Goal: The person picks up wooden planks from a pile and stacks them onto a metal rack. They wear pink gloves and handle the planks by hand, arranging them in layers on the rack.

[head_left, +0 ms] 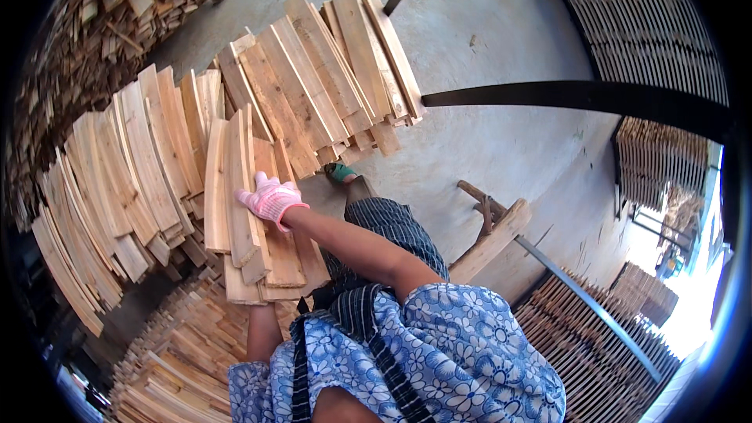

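Observation:
My right hand (272, 197), in a pink and white knitted glove, lies across the top of a small bundle of wooden boards (227, 188). Its fingers are somewhat apart and curl over the boards' edges. The bundle sits in front of me, its near ends close to my waist. From below, my left forearm (264, 333) reaches up under these near ends; the boards hide my left hand, so its fingers do not show. Long rows of similar boards (290, 70) lie stacked and leaning just beyond the bundle, stretching from the far middle to the left.
A wooden bench (501, 235) stands right of my legs. Black metal bars (548, 95) cross above the concrete floor (501, 47). Wood scraps (110, 23) are heaped far left, slatted stacks (650, 39) line the right, and more pieces (188, 352) lie below left.

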The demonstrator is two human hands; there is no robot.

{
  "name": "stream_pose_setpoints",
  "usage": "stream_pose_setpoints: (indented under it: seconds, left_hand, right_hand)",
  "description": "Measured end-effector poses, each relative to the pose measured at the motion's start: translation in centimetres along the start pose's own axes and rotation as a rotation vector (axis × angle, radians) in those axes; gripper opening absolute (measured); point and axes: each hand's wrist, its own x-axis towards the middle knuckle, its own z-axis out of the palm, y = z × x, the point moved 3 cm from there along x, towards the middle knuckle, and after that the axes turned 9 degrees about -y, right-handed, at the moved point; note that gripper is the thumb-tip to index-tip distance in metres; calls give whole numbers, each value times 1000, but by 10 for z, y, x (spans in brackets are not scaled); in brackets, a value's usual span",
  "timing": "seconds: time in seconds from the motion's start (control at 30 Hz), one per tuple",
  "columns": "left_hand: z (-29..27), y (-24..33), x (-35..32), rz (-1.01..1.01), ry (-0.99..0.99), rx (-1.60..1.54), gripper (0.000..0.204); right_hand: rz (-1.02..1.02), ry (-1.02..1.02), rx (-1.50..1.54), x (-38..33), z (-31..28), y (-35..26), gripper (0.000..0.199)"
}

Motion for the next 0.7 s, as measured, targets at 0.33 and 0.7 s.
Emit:
stream_pose_setpoints:
  seconds: [0.33, 0.7]
  left_hand:
    - [160, 50, 39, -190, -315, 30, 59]
    - [196, 60, 52, -89, 134, 548, 38]
  right_hand:
    - [-323, -389, 871, 63, 1, 82, 93]
    - [-135, -185, 929, 34, -8, 80, 86]
